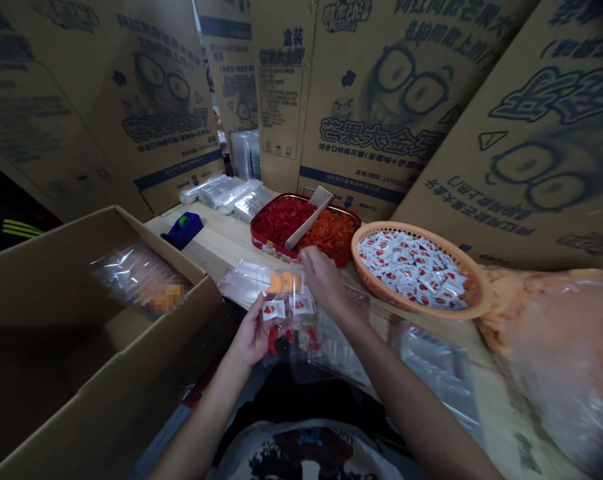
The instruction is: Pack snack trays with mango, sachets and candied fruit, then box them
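Note:
My left hand [252, 333] grips the left edge of a clear plastic clamshell tray [287, 307], its thumb over the rim. Orange pieces [282, 283] lie in the tray's upper part, with white printed sachets [274, 309] below and red items lower down. At the tray's upper right corner is my right hand [324, 277], its fingers curled together; what they hold is hidden. Just beyond it stands a red tin [268, 247], split by a cardboard strip [308, 219] into dark red pieces and orange-red pieces.
An orange basket [484, 293] of sachets stands to the right, beside a big plastic bag [556, 353] of orange pieces. An open carton [146, 347] with packed trays is at left. A blue tape dispenser [184, 230] sits behind. Printed cartons [361, 100] wall the back.

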`<action>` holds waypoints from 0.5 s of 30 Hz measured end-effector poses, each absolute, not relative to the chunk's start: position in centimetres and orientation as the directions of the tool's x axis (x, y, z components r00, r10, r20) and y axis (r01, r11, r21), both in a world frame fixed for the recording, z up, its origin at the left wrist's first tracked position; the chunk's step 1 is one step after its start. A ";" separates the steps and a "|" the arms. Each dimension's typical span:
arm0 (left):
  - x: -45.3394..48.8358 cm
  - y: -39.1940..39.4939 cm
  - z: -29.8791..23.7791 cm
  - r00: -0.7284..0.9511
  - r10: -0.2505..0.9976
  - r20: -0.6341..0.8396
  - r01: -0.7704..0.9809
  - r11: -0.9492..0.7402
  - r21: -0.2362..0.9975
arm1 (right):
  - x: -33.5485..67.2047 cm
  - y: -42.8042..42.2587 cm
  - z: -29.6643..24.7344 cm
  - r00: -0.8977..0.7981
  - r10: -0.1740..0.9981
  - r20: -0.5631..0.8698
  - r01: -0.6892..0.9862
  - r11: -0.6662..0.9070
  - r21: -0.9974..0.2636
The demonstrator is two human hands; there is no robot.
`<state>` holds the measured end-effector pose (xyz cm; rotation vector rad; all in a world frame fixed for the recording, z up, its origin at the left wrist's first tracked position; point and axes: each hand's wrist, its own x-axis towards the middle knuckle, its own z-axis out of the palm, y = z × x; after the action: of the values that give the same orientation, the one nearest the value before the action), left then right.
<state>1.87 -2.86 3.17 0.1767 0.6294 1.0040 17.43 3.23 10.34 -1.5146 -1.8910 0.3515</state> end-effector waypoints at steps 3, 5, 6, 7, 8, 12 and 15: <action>3.1 -3.5 3.0 0.439 0.819 -0.371 -0.722 0.567 0.397 | 14.8 3.9 9.6 -0.123 0.931 0.344 0.857 0.274 -0.436; 3.7 -3.9 2.9 0.414 0.841 -0.349 -0.733 0.535 0.419 | 13.8 4.3 8.8 -0.125 0.932 0.342 0.899 0.252 -0.358; 3.9 -4.1 2.8 0.395 0.852 -0.344 -0.735 0.518 0.438 | 13.5 4.4 8.4 -0.124 0.932 0.340 0.915 0.240 -0.324; 4.1 -4.3 2.8 0.378 0.862 -0.339 -0.732 0.502 0.460 | 13.4 4.5 8.0 -0.118 0.934 0.337 0.926 0.227 -0.303; 4.2 -4.4 2.8 0.362 0.870 -0.334 -0.727 0.488 0.483 | 13.3 4.5 7.6 -0.116 0.935 0.335 0.935 0.216 -0.281; 4.6 -4.7 2.9 0.371 0.872 -0.318 -0.698 0.488 0.524 | 13.4 4.2 6.8 -0.137 0.933 0.334 0.934 0.234 -0.270; 4.6 -4.8 3.1 0.400 0.857 -0.325 -0.691 0.515 0.506 | 14.1 3.8 7.2 -0.182 0.932 0.315 0.898 0.288 -0.332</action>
<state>4.62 -4.78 3.15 0.3124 0.5984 0.9994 14.05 3.77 7.20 -1.6362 -2.1100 0.0988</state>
